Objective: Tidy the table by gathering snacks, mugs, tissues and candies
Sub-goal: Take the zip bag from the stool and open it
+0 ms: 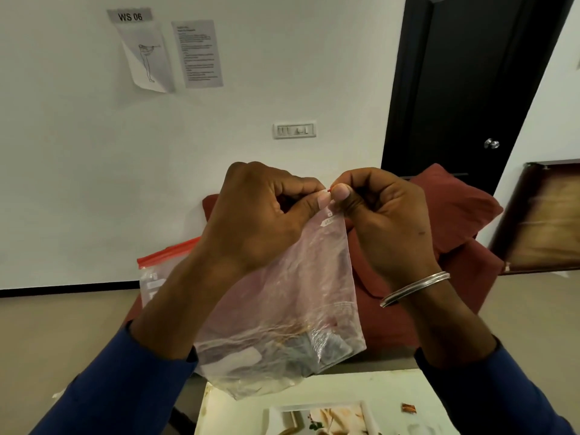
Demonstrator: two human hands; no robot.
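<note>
- Your left hand (263,215) and right hand (381,211) are raised side by side in front of you, thumbs nearly touching, each pinching the top edge of a clear zip bag (282,309).
- Both hands are closed on that bag's red seal strip; a sliver of red shows between your thumbs.
- A silver bangle (414,288) sits on your right wrist, and blue sleeves (125,387) cover both forearms.
- Hanging down from your grip, the bag holds a few pale wrapped items (276,356) gathered at its bottom; what they are cannot be told through the plastic.
- Its lower corner hangs just over the near white bench (376,390), where a small brown wrapped candy (408,408) lies to the right.
- Behind your left forearm, a second zip bag (166,262) with a red strip stands against a dark red cushion (455,215).
- Beyond are a white wall (78,183) with papers and a black door (470,89).
</note>
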